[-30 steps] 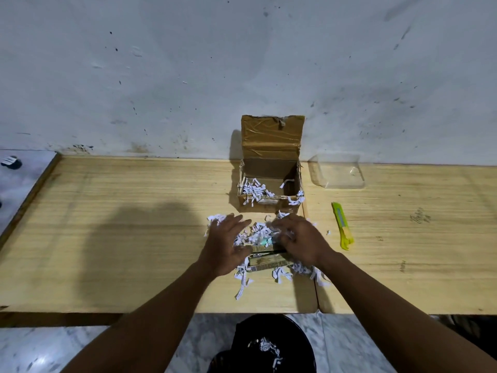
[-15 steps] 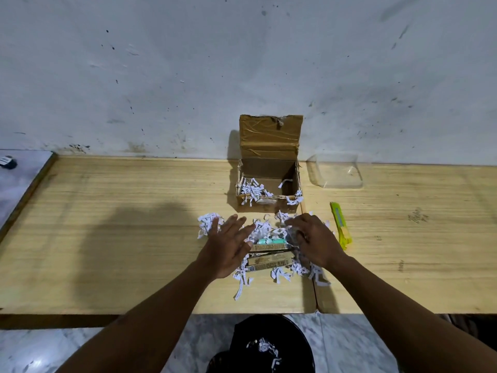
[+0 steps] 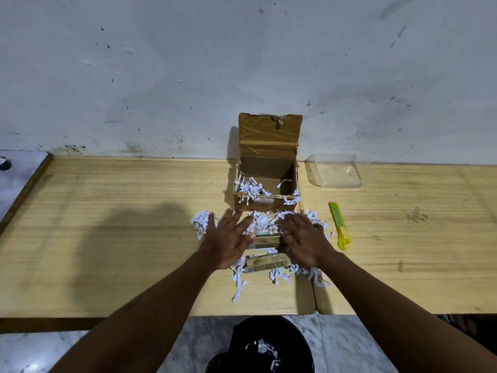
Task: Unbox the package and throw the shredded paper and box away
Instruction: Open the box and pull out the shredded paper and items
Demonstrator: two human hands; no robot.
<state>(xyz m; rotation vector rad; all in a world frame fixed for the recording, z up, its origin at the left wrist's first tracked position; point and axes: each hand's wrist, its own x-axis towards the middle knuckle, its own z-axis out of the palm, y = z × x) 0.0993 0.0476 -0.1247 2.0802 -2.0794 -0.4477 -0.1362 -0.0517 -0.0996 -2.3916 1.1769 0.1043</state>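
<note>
A small brown cardboard box (image 3: 266, 203) stands open against the wall, its taped lid up, with white paper shreds inside. In front of it a heap of shredded paper (image 3: 200, 220) lies on the wooden table (image 3: 107, 238), around two or three small flat packets (image 3: 266, 263). My left hand (image 3: 228, 242) is spread flat, fingers apart, over the left side of the heap. On the right side my right hand (image 3: 305, 239) rests palm down with fingers spread. Neither hand holds anything that I can see.
A yellow-green box cutter (image 3: 339, 226) lies right of the heap. A clear plastic container (image 3: 334, 170) sits by the wall. Below the table's front edge stands a black bin (image 3: 271, 345) with a few shreds in it. At far left is a grey marble counter (image 3: 16, 179).
Both hands have opened and spread wider over the heap, the left one reaching farther forward and left. The shreds have shifted a little outward.
</note>
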